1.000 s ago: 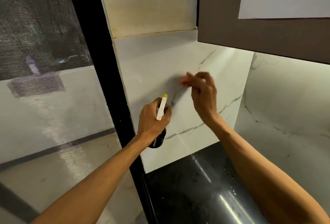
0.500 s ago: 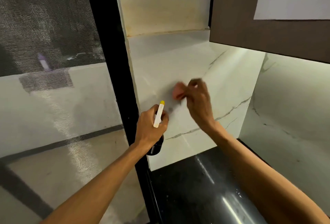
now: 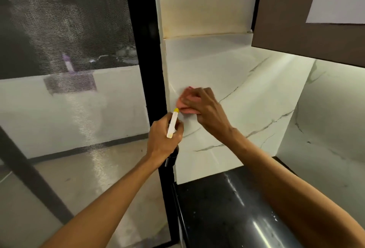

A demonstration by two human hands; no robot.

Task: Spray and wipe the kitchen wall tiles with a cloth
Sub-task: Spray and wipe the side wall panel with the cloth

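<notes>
We record the right hand [image 3: 205, 109] with fingers curled over a small pink cloth [image 3: 184, 102], holding it bunched and pressed flat against the wall tiles [image 3: 246, 99]. The left hand [image 3: 164, 137] is wrapped round the spray bottle [image 3: 172, 123], fist closed at its neck, with the dark body hanging below the fist. The yellow nozzle tip stands just beside the lower edge of the cloth, nearly touching it. In our judgement the main hazard is this closeness: a squeeze of the trigger now would wet the wiping fingers or the cloth rather than bare tile, and a downward stroke could knock the nozzle. Second, the cloth sits hard against the tile edge, with the black frame [image 3: 146, 70] immediately to the outer side of the grip — a stroke that way may snag the cloth on the corner or smear onto the frame. Third, so little cloth shows past the fingertips that skin, not fabric, may drag on the tile. Any run-off would fall to the dark countertop [image 3: 227, 208] beneath the grip; we cannot tell whether the tile is wet.
</notes>
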